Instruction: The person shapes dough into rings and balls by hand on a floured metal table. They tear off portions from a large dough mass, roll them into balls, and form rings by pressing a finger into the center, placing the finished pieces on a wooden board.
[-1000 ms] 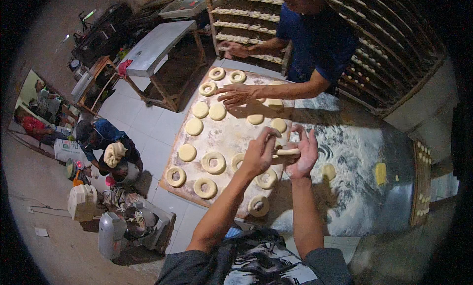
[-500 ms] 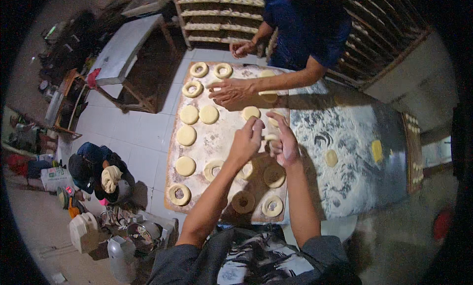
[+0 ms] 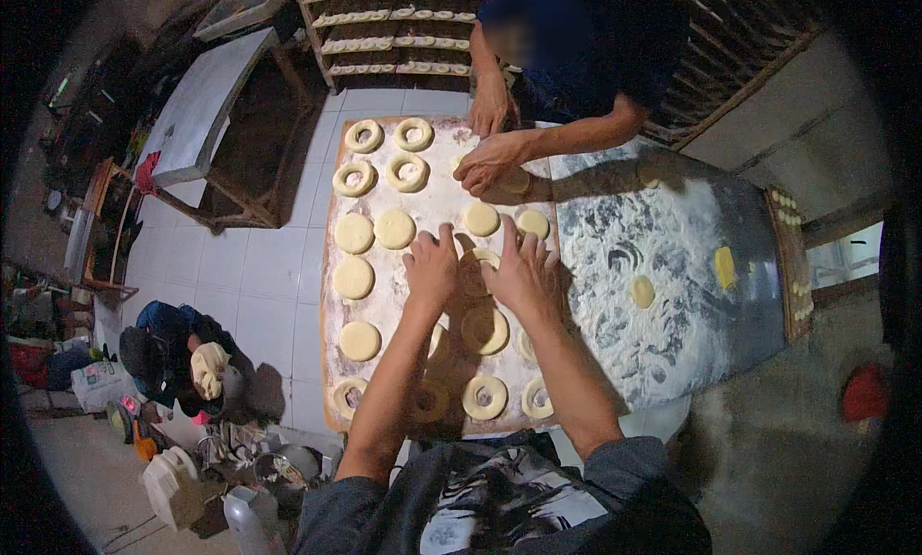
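Observation:
My left hand (image 3: 431,267) is open over the floured board (image 3: 437,190), fingers bent and spread, right of two plain dough rounds (image 3: 394,229). My right hand (image 3: 521,278) is open, fingers apart, over a dough ring (image 3: 478,260) lying between my hands, partly hidden by that hand. More pale rounds (image 3: 354,277) and rings (image 3: 484,398) lie around them. Across the board, a co-worker's hand (image 3: 488,163) covers a piece of dough, and their other hand (image 3: 493,108) is near the far edge.
A floury metal surface (image 3: 672,334) adjoins the board's right. Racks of dough (image 3: 399,44) stand behind, beside the standing co-worker (image 3: 595,46). Left are a metal table (image 3: 211,104), a crouching person (image 3: 154,344) with a large dough lump (image 3: 209,368), and mixing equipment (image 3: 250,512).
My hands have parted and lowered to the board, letting go of the ring held up earlier. The co-worker's hands moved right and closer together. The camera view has shifted.

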Demonstrator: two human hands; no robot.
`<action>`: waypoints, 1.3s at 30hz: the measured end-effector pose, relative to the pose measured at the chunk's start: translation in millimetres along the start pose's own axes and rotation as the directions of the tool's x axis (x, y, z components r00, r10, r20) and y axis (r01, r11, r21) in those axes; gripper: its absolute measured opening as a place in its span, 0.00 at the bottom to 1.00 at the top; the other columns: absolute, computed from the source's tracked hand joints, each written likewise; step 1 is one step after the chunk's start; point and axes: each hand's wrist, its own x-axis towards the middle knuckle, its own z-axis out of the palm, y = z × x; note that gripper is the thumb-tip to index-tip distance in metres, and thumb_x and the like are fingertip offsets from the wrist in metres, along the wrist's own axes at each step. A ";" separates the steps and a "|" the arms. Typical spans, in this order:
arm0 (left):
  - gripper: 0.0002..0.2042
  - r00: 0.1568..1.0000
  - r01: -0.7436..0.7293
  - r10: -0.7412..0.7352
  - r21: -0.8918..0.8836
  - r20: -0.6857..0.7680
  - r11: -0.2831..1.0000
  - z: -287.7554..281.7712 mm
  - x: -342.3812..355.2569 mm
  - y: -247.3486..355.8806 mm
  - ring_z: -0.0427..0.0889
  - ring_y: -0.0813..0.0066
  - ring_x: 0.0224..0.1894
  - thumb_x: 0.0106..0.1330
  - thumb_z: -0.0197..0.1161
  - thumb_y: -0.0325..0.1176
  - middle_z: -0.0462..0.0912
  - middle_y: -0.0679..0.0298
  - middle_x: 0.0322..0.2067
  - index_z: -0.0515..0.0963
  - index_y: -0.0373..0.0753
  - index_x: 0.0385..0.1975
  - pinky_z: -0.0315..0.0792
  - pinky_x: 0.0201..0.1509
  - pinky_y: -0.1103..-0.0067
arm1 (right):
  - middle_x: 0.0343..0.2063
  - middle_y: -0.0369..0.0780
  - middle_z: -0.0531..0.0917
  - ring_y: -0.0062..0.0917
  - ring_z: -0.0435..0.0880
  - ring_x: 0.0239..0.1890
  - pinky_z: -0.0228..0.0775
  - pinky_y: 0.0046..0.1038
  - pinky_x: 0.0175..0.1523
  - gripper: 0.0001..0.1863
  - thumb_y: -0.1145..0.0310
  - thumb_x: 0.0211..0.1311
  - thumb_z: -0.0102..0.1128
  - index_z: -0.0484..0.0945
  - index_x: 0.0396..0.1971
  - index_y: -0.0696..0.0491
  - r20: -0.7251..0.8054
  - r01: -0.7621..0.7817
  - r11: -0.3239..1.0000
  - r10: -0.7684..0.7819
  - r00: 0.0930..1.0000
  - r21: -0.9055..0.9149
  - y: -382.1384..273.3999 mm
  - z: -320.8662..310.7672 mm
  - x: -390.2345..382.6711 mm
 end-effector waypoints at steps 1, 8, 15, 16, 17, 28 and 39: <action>0.23 1.000 -0.020 0.019 0.037 0.015 0.999 5.6 -0.3 0.9 0.75 0.49 0.52 0.66 0.59 0.32 0.72 0.51 0.47 0.65 0.42 0.61 0.70 0.51 0.54 | 0.61 0.59 0.67 0.58 0.68 0.62 0.53 0.64 0.64 0.45 0.57 0.57 0.67 0.54 0.73 0.45 0.050 -0.006 1.000 0.007 0.999 -0.026 -0.1 2.1 -0.9; 0.29 0.992 -0.112 0.075 -0.410 -0.105 0.905 -9.7 -12.6 3.1 0.77 0.44 0.50 0.61 0.71 0.41 0.76 0.45 0.49 0.70 0.36 0.59 0.72 0.54 0.54 | 0.51 0.55 0.75 0.55 0.75 0.55 0.66 0.52 0.58 0.33 0.59 0.57 0.69 0.69 0.64 0.45 -0.250 0.003 0.944 0.084 0.965 0.330 92.3 -0.4 -26.7; 0.16 0.972 -0.169 0.236 -0.732 -0.011 0.661 3.7 -58.5 103.6 0.83 0.53 0.28 0.64 0.59 0.27 0.82 0.50 0.29 0.73 0.38 0.52 0.75 0.34 0.64 | 0.38 0.51 0.84 0.48 0.83 0.44 0.75 0.44 0.50 0.16 0.62 0.60 0.67 0.81 0.45 0.53 -0.275 -0.318 0.948 0.299 0.914 -0.025 313.4 -64.2 -45.2; 0.16 0.961 -0.194 0.274 -0.751 -0.018 0.631 24.6 -57.8 112.0 0.81 0.53 0.24 0.65 0.58 0.27 0.81 0.51 0.23 0.72 0.38 0.52 0.74 0.31 0.65 | 0.38 0.51 0.84 0.48 0.83 0.44 0.75 0.45 0.50 0.17 0.61 0.59 0.67 0.80 0.45 0.53 -0.189 -0.284 0.953 0.261 0.947 -0.104 306.0 -71.1 -38.3; 0.15 0.948 -0.190 0.317 -0.749 0.028 0.635 28.4 -60.8 134.0 0.80 0.56 0.21 0.65 0.58 0.28 0.79 0.52 0.19 0.72 0.38 0.52 0.72 0.29 0.66 | 0.39 0.51 0.84 0.48 0.83 0.45 0.75 0.45 0.50 0.18 0.60 0.59 0.68 0.80 0.45 0.53 -0.099 -0.259 0.949 0.244 0.965 -0.182 306.7 -75.4 -37.9; 0.18 0.884 0.225 0.374 -0.956 0.281 0.188 74.9 -91.9 271.7 0.84 0.79 0.37 0.72 0.65 0.41 0.87 0.62 0.35 0.81 0.29 0.49 0.78 0.43 0.77 | 0.38 0.38 0.76 0.21 0.79 0.43 0.73 0.24 0.42 0.26 0.76 0.60 0.68 0.61 0.52 0.52 0.135 -0.074 0.330 -0.164 0.977 0.941 293.5 -129.4 -84.0; 0.14 0.951 -0.082 0.282 -0.777 0.127 0.625 46.7 -131.3 267.0 0.85 0.73 0.37 0.58 0.75 0.35 0.87 0.57 0.33 0.81 0.33 0.38 0.78 0.40 0.74 | 0.37 0.37 0.68 0.23 0.69 0.40 0.71 0.27 0.45 0.28 0.78 0.57 0.65 0.62 0.56 0.50 -0.135 0.155 0.753 -0.089 0.987 0.639 287.0 -64.8 -82.0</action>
